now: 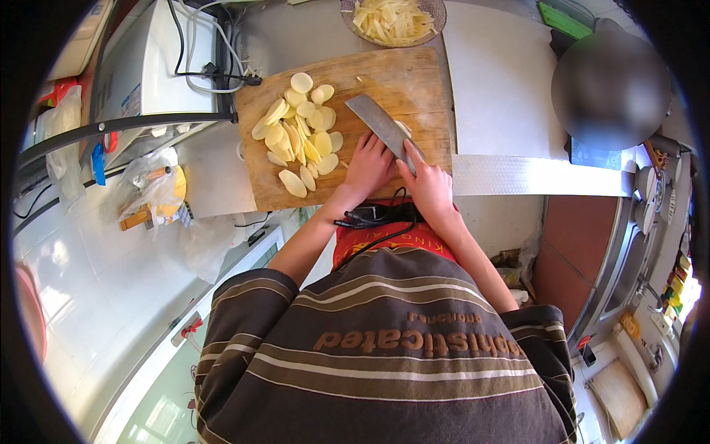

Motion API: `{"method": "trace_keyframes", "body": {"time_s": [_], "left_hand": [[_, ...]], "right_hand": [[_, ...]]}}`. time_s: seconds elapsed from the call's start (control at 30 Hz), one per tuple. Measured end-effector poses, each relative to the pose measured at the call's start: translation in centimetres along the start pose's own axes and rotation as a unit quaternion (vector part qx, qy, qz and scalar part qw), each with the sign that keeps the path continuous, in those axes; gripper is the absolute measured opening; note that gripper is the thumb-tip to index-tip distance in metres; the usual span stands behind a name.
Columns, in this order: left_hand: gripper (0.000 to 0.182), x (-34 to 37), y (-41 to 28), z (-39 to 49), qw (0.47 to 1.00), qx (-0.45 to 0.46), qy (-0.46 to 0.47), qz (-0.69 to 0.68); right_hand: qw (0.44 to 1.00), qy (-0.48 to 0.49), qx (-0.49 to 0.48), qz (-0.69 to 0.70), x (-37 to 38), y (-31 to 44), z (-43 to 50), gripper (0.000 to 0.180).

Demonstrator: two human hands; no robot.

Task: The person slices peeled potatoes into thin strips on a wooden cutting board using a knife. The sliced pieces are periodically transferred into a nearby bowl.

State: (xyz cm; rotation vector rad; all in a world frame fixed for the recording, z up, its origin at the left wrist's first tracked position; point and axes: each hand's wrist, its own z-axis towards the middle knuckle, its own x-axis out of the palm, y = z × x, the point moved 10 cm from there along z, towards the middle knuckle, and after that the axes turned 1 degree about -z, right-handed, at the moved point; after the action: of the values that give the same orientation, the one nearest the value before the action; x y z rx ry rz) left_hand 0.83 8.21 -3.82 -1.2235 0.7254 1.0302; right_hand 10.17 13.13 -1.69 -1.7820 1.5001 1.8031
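In my right hand point(428, 180) is a cleaver point(377, 122), gripped close to where blade and handle meet. Its broad metal blade slants up and left across the wooden cutting board point(421, 72). My left hand point(370, 166) rests on the board just left of the blade, fingertips close against it; whether anything is under them is hidden. Pale slices point(403, 129), partly covered by the blade, show on its right side. A loose heap of thin, oval potato-like slices point(294, 133) spreads over the board's left half.
Behind the board stands a glass bowl point(441, 30) of pale cut strips point(394, 22). A white appliance point(177, 61) and cables with a black plug point(252, 80) are at the left. Right of the board lies a white panel point(499, 83), then a round dark object point(610, 89), blurred.
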Motion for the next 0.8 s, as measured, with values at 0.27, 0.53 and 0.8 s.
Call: {"method": "trace_keyframes", "body": {"time_s": [0.27,0.53,0.8], "left_hand": [[0.050,-0.17,-0.25,-0.05,1.000,0.009,0.006,0.025],[0.047,0.14,0.13,-0.15,1.000,-0.012,0.011,-0.002],[0.048,-0.40,-0.20,-0.07,1.000,0.014,-0.015,0.006]], "right_hand": [[1.000,-0.001,0.004,0.016,-0.48,-0.39,-0.46,0.048],[1.000,0.000,-0.001,0.019,-0.28,-0.29,-0.20,0.048],[1.000,-0.007,-0.006,0.025,-0.46,-0.24,-0.46,0.048]]}}
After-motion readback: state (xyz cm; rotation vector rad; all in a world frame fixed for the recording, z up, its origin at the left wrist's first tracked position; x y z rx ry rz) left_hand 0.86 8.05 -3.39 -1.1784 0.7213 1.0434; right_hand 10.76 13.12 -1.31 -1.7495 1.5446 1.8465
